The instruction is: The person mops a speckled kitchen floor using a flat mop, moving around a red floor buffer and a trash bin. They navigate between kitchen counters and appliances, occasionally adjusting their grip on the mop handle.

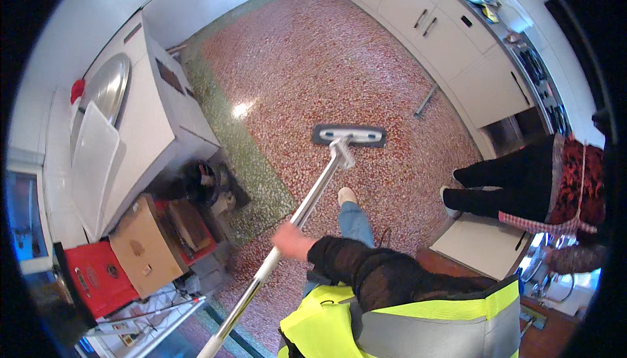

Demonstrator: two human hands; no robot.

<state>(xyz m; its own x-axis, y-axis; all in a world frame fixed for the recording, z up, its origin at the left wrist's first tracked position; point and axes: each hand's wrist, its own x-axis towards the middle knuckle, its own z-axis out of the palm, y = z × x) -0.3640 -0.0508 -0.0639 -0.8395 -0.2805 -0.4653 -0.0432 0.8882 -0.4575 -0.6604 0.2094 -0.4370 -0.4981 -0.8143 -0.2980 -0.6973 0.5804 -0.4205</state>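
Note:
My right hand [292, 242], in a black sleeve, is closed around the white and metal pole of a flat mop [316, 189]. The pole slants up and right from the bottom edge to the mop's grey-edged, white-topped head [349, 135], which lies on the red speckled terrazzo floor [313, 74]. My left hand is out of view. One of my feet, in a light shoe [347, 195], is on the floor just below the mop head.
A co-worker in black trousers [504, 181] stands at the right, near the sink. White cabinets [441, 44] with a stove run along the right. At left are a white cabinet [147, 127] bearing a round metal lid [111, 88], a cardboard box [144, 250] and a red box [100, 279].

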